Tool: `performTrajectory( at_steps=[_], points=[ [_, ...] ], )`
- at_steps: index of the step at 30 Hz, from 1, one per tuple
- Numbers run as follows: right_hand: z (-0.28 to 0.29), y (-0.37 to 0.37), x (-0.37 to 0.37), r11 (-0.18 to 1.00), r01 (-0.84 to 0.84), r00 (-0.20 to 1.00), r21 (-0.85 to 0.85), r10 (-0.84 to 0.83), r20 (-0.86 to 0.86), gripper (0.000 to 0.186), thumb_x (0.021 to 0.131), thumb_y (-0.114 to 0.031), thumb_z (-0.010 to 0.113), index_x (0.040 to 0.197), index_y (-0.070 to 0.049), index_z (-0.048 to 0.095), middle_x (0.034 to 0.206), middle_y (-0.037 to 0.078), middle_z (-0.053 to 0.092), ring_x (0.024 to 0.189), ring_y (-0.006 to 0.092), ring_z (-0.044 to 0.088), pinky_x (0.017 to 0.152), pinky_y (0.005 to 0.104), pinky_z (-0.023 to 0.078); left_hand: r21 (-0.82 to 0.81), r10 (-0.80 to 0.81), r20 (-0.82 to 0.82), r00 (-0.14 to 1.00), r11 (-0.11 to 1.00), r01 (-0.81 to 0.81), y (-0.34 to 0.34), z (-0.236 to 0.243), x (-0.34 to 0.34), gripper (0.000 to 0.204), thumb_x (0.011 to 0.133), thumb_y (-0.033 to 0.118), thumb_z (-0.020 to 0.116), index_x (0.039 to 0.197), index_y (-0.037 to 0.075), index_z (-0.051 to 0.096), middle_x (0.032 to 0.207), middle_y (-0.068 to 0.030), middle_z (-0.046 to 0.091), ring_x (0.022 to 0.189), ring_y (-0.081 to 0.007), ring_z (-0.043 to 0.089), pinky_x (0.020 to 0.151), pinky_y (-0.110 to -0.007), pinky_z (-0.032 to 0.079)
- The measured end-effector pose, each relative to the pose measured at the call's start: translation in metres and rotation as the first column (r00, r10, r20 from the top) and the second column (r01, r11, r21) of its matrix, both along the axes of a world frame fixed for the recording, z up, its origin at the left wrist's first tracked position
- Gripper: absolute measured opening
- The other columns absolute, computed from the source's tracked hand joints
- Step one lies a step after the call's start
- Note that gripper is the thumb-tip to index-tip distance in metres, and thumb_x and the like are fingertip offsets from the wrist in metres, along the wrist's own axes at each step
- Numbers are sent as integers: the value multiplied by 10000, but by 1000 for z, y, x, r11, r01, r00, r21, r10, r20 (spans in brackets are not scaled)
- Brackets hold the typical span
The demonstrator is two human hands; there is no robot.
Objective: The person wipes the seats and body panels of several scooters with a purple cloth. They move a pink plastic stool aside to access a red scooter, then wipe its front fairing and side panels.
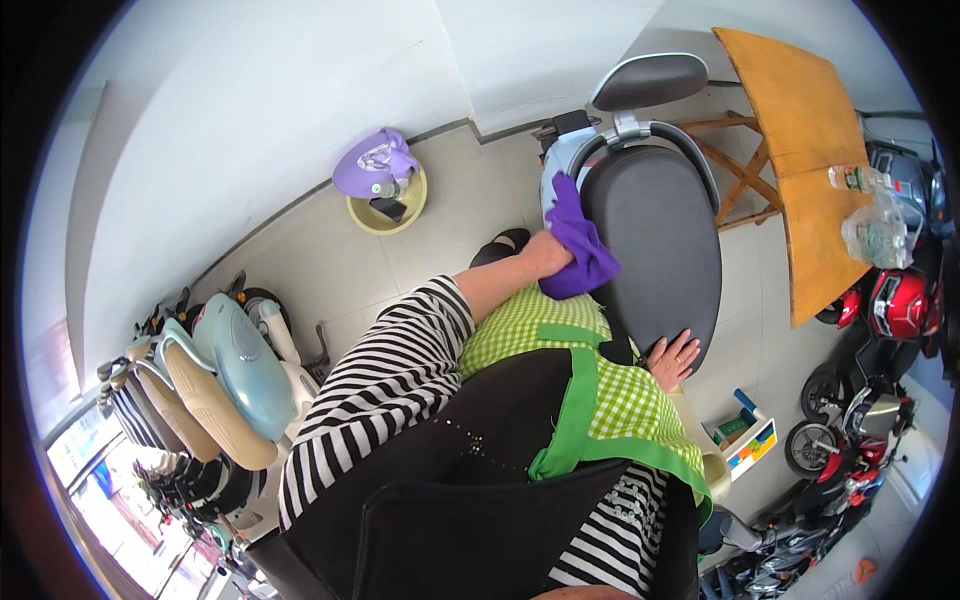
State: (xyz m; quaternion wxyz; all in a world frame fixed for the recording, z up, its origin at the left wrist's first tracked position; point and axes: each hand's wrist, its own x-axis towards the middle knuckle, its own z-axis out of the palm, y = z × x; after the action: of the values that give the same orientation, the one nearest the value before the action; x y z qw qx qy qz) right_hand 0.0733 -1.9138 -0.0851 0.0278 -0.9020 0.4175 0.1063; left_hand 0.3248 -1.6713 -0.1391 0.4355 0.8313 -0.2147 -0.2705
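My left hand point(545, 255) grips a purple cloth point(582, 245), which is bunched up and hangs along the left side of a scooter's dark seat point(655, 220). Part of the cloth lies over the seat's edge. My right hand point(672, 360) rests flat on the near end of the seat, fingers spread and holding nothing. Beyond the seat curves a dark grab rail point(690, 150), with a padded backrest point(652, 82) above it. The scooter's pale blue body point(568, 150) shows at the seat's left. My green checked apron point(640, 410) covers its near part.
By the wall, a cream basin point(385, 225) holds a phone point(388, 208) and a bottle, with a purple hat point(362, 168) against it. A folding wooden table point(800, 130) at right carries a plastic bag point(880, 235). Parked scooters point(235, 345) stand left, motorcycles point(850, 400) right, a box point(750, 445) nearby.
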Motion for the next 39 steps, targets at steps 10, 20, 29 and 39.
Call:
performTrajectory(
  at_steps=[10, 20, 29, 39],
  points=[
    [4, -2, 2, 1000, -12, 999, 8, 12, -31, 645, 1012, -476, 342, 1560, -182, 173, 1611, 189, 114, 1487, 374, 100, 1137, 615, 176, -190, 191, 17, 981, 964, -185, -10, -16, -11, 387, 946, 409, 512, 1067, 60, 628, 1059, -185, 658, 1025, -392, 604, 861, -460, 484],
    [6, -2, 4, 999, 7, 999, 31, -5, -35, 637, 1005, -453, 370, 1557, -194, 186, 1610, 171, 141, 1483, 366, 136, 1121, 609, 222, 174, 341, 104, 934, 919, -355, -41, 61, 139, 421, 967, 315, 437, 1343, 128, 459, 1326, -200, 512, 1127, -420, 588, 937, -488, 492],
    [4, -2, 7, 999, 46, 997, 25, -44, -61, 633, 1006, -445, 376, 1559, -205, 180, 1613, 157, 145, 1484, 357, 139, 1115, 621, 225, 173, 387, 228, 894, 887, -428, -38, 52, 101, 348, 937, 218, 467, 1251, 74, 513, 1189, -215, 547, 1034, -416, 611, 867, -494, 520],
    [-4, -2, 4, 999, 47, 999, 4, -47, -20, 638, 1009, -460, 356, 1563, -207, 164, 1621, 155, 109, 1492, 360, 94, 1114, 643, 195, 441, -115, -186, 976, 877, 188, 0, 77, 26, 510, 909, 357, 489, 1211, -52, 538, 1104, -266, 658, 1036, -403, 641, 884, -503, 513]
  ],
)
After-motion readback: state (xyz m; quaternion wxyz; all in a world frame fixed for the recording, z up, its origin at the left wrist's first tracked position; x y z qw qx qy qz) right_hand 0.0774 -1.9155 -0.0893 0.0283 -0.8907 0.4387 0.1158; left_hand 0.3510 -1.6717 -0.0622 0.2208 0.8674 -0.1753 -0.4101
